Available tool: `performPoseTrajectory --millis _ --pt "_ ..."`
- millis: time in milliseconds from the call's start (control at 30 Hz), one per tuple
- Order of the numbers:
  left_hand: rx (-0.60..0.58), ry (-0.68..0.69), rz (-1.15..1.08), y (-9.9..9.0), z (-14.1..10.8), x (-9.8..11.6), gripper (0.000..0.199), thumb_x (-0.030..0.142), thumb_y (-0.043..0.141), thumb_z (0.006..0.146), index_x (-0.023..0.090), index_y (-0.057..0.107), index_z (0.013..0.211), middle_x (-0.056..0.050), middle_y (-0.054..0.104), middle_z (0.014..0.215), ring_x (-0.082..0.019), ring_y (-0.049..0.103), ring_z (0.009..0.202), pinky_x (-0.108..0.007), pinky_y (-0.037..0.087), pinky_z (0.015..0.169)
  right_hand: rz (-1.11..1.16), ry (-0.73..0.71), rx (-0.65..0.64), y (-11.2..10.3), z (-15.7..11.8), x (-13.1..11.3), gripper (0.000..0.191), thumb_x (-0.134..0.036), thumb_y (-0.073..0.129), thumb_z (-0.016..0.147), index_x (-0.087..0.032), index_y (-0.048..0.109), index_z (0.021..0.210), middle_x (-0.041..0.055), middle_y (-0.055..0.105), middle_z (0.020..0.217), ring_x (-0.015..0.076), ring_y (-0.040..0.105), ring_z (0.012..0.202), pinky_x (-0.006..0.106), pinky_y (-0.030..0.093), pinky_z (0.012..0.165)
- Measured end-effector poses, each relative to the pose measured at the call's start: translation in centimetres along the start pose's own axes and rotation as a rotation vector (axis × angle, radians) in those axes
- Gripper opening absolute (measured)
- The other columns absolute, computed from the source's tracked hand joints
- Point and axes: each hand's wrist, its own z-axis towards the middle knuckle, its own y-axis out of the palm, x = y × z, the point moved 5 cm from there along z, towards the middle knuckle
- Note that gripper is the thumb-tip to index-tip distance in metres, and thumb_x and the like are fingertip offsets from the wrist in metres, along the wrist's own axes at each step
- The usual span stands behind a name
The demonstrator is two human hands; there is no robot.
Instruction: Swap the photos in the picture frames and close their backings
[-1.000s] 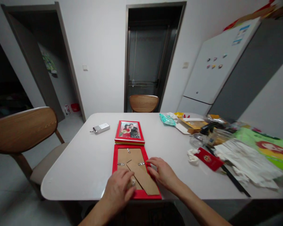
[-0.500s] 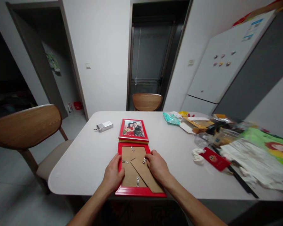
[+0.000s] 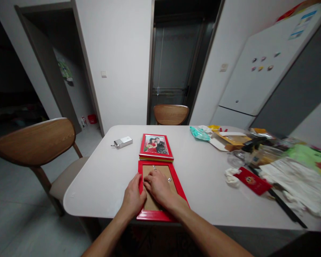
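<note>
A red picture frame [image 3: 181, 187] lies face down near the table's front edge, its brown backing board [image 3: 151, 205] showing. My left hand [image 3: 133, 196] is closed around the frame's left edge, thumb on top. Reaching across the board, my right hand [image 3: 158, 187] has its fingers curled and pinched at the left side, where a metal clip is mostly hidden. The top metal clip [image 3: 154, 167] and the right metal clip [image 3: 169, 179] are visible. My right hand and forearm cover most of the stand leg and the bottom clip. Just beyond lies a red-framed photo [image 3: 156, 145], face up.
A silver-white device [image 3: 123, 141] lies on the table [image 3: 101, 185] at left. Cluttering the right side are a red packet [image 3: 253, 181], crumpled tissue [image 3: 232, 177], a teal wrapper [image 3: 199, 133], clear plastic and white bags. Wooden chairs stand left [image 3: 37, 142] and behind [image 3: 171, 114].
My right hand has moved left from the right clip across the board to the left clip. My left hand stays on the frame's left edge. The view has shifted slightly.
</note>
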Motion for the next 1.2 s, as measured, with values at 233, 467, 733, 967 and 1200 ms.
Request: performPoseTrajectory --millis 233,467,733,967,1200 --pt "-0.010 -0.002 -0.004 0.0 -0.1 0.0 0.050 0.009 0.042 0.067 0.008 0.039 0.117 -0.013 0.049 0.117 -0.021 0.045 0.109 -0.036 0.035 0.094 -0.010 0.034 0.074 0.5 0.5 1.3 0.025 -0.028 0.039 0.081 -0.019 0.062 0.082 0.0061 0.056 0.085 0.0168 0.047 0.082 0.026 0.032 0.072" --pt "-0.005 -0.020 0.014 0.4 0.0 -0.6 0.053 0.010 0.044 0.065 0.009 0.038 0.118 -0.012 0.048 0.119 -0.020 0.044 0.110 -0.033 0.034 0.095 -0.026 0.267 0.079 0.2 2.0 5.5 0.026 -0.025 0.040 0.080 -0.016 0.063 0.087 0.0088 0.056 0.087 0.0169 0.047 0.083 0.025 0.031 0.072" --pt "-0.009 -0.013 -0.012 0.2 0.0 -0.4 0.052 0.011 0.044 0.065 0.008 0.040 0.117 -0.013 0.048 0.118 -0.020 0.044 0.109 -0.033 0.034 0.095 0.039 0.285 0.081 0.4 2.3 5.5 0.028 -0.025 0.042 0.077 -0.023 0.061 0.098 0.0079 0.056 0.090 0.0189 0.047 0.086 0.028 0.034 0.073" --pt "-0.006 -0.019 -0.042 0.1 -0.1 -0.4 0.052 0.012 0.045 0.065 0.013 0.039 0.117 -0.010 0.050 0.117 -0.019 0.045 0.108 -0.034 0.035 0.094 0.312 -0.059 -0.114 -2.6 -3.1 3.5 0.034 -0.018 0.051 0.067 -0.021 0.060 0.100 0.0063 0.051 0.110 0.0180 0.045 0.100 0.030 0.033 0.087" --pt "0.002 -0.013 -0.031 0.1 -0.2 -0.4 0.051 0.011 0.045 0.066 0.013 0.039 0.117 -0.010 0.049 0.117 -0.019 0.045 0.109 -0.033 0.034 0.094 0.310 -0.125 -0.164 -2.0 -5.9 2.1 0.016 -0.019 0.057 0.064 -0.026 0.067 0.074 0.0029 0.049 0.112 0.0206 0.040 0.107 0.037 0.029 0.090"
